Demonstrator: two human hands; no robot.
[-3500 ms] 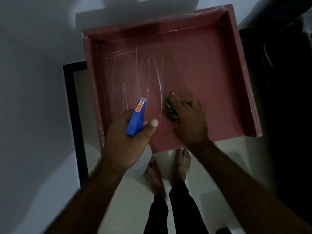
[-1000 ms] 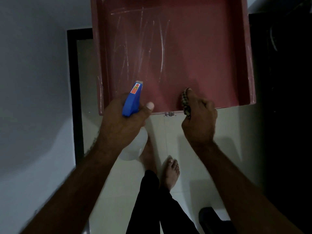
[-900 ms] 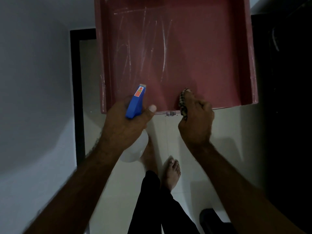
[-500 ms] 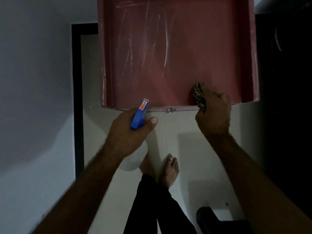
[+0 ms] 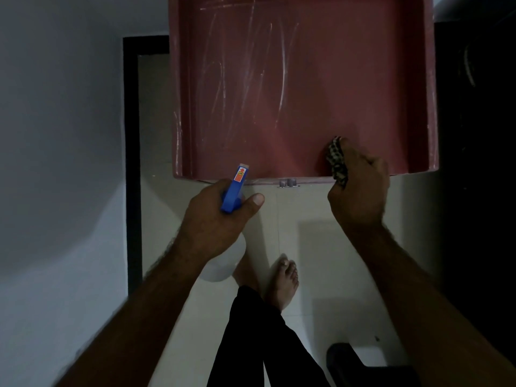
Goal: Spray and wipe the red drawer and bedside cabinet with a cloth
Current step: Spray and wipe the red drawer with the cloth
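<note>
The red drawer (image 5: 307, 101) fills the top centre of the view, seen from above w/ its open side up. Its near wall runs across just above both hands. Pale streaks & smears mark the left & middle of its btm; the right part looks plainer. The R hand (image 5: 360, 191) is at the drawer's near-right corner, fingers (image 5: 370, 163) curled tight & bunched round a dark patterned cloth (image 5: 337, 160). It presses the cloth against the inside of the near wall, where wall meets btm, & a bit of cloth pokes out on the thumb side over the rim. The L hand (image 5: 215, 222) is just outside the drawer, below the near wall towards its left end, gripping a spray bottle (image 5: 236, 188). Its fingers wrap round the neck, thumb laid across the front. The blue spray head w/ an orange-red label sticks up, its tip overlapping the drawer's near edge; the white body hangs below the palm. A small metal fitting (image 5: 287, 182) sits on the outside of the near wall, between the two hands. Below are a pale tiled floor (image 5: 321, 241), the person's bare feet (image 5: 283, 280) & black trouser legs (image 5: 251, 344). A grey-white wall (image 5: 55, 135) is on the left w/ a black strip (image 5: 132, 163) beside the floor. The right side is too dark to make out, & there's a dark object (image 5: 357, 367) at btm right, can't tell what
</note>
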